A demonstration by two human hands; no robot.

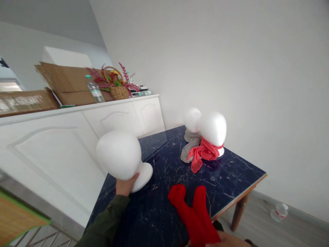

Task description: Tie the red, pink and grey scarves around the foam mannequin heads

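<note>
A white mannequin head (pixel 119 154) leans to the left at the near left of the table, its round base (pixel 145 176) on the right. My left hand (pixel 125 187) is closed around its neck, fingers partly hidden behind it. At the bottom edge, my right hand (pixel 228 240) is closed on a red scarf (pixel 191 214), whose two ends stretch forward over the table; part of this hand is cut off by the frame. Farther back stand two more white mannequin heads, one (pixel 213 127) with a coral scarf (pixel 203 154) tied at its neck, the other (pixel 192 119) with a grey scarf (pixel 189 147).
The dark blue marbled table (pixel 159 212) meets a white wall behind. Along the left runs a white cabinet (pixel 59 144) carrying cardboard boxes (pixel 69 82), a plastic bottle (pixel 95 90) and a flower basket (pixel 119 92). On the floor at right lies a clear plastic container (pixel 279 212).
</note>
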